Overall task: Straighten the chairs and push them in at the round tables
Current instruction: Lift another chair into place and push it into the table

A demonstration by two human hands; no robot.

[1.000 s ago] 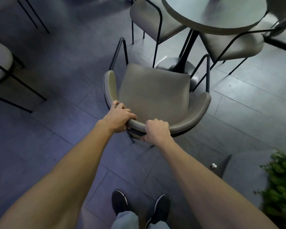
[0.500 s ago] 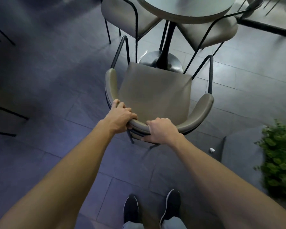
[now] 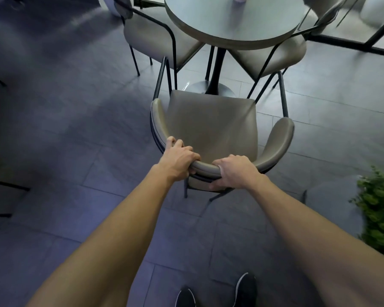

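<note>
The chair (image 3: 211,127) sits just ahead of both hands, its seat front short of the round table (image 3: 233,21). The left hand (image 3: 177,161) and right hand (image 3: 235,171) each grip its curved backrest. Pushed crooked, its front legs could catch the table's pedestal base (image 3: 211,88) or the neighbouring chairs (image 3: 155,38) ahead.

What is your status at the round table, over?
Holding chair by its back, left hand and right hand. Seat not yet under round table. Ahead: table base, two other chairs.
</note>
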